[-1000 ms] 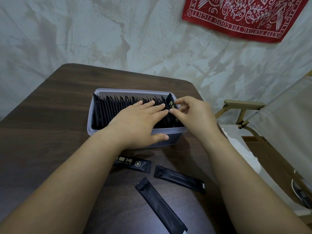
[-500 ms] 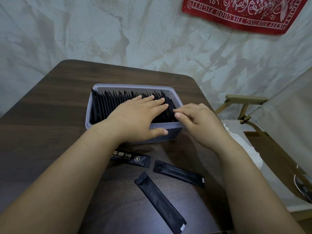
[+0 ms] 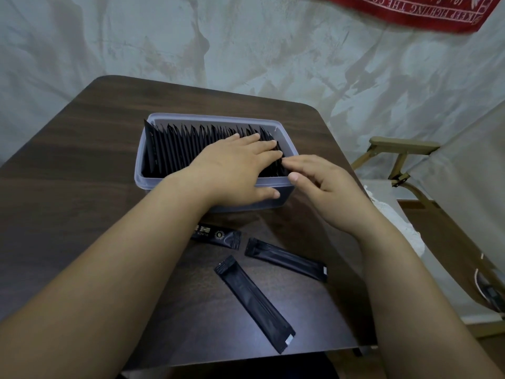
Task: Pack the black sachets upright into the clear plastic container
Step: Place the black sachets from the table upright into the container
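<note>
Grip at right has let go, slack and empty, leaving black foil sachets packed upright under flat, straight-fingered left grip.

One tub, three loose sachets, and one packed row I can't fully count.

In front of me there is one clear tub on one brown table. Inside it stands a single row of black sachets. I can make out well over a dozen tops, but my left hand covers part of the row, so I can't give the exact number. Three more lie loose on the table: one printed sachet and two plain sachets. With my right hand, that makes two hands. There is one red cloth on the wall and one wooden chair frame.
</note>
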A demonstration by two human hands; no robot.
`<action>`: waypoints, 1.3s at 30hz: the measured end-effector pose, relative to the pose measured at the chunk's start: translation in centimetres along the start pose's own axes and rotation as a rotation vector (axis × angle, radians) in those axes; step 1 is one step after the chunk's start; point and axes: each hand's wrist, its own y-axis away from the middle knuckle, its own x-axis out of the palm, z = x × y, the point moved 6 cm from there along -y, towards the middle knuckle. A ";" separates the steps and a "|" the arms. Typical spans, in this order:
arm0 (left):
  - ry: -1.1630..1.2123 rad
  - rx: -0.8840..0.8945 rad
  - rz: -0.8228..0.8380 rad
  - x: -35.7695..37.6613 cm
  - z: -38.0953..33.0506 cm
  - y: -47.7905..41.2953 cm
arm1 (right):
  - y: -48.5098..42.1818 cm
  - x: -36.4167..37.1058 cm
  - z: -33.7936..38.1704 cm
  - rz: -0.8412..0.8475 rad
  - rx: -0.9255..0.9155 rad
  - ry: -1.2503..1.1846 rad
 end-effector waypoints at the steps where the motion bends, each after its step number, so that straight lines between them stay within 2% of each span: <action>1: -0.005 0.001 -0.004 0.0 0.0 0.0 | 0.2 0.0 -0.1 0.005 0.001 0.007; 3: -0.015 -0.002 -0.005 -0.1 0.0 0.1 | 0.9 -0.3 -0.1 -0.038 -0.015 0.027; 5: -0.018 -0.006 -0.001 -0.1 0.1 0.2 | 2.1 -0.9 0.1 -0.171 -0.018 0.001; 7: -0.017 -0.001 0.000 -0.1 0.1 0.2 | 3.8 -1.1 0.1 -0.222 0.041 -0.026; 8: -0.018 0.004 -0.002 -0.1 0.1 0.3 | 4.6 -0.5 -0.1 -0.154 0.090 -0.032; 11: -0.021 0.008 -0.004 0.0 0.5 0.4 | 6.9 2.6 -0.6 0.200 0.186 0.025; 12: -0.022 0.010 -0.006 0.1 0.6 0.5 | 7.3 3.2 -0.6 0.250 0.187 0.051; 17: -0.020 0.002 -0.009 0.1 1.4 0.8 | 6.9 3.8 -0.6 0.318 0.232 0.117; 20: -0.013 -0.005 -0.005 -0.2 2.2 1.1 | 7.0 2.9 0.2 0.288 0.270 -0.068; 23: -0.004 -0.021 -0.007 -0.3 2.9 1.4 | 8.0 4.1 2.3 0.376 0.272 -0.216; 25: 0.000 -0.025 -0.017 -0.2 3.1 1.6 | 8.7 5.6 3.5 0.435 0.245 -0.161; 33: 0.009 -0.024 -0.036 -0.1 3.2 2.2 | 8.7 7.0 5.5 0.452 0.206 0.123; 39: -0.001 -0.012 -0.008 -0.2 3.6 2.2 | 8.3 7.4 6.1 0.505 0.127 0.022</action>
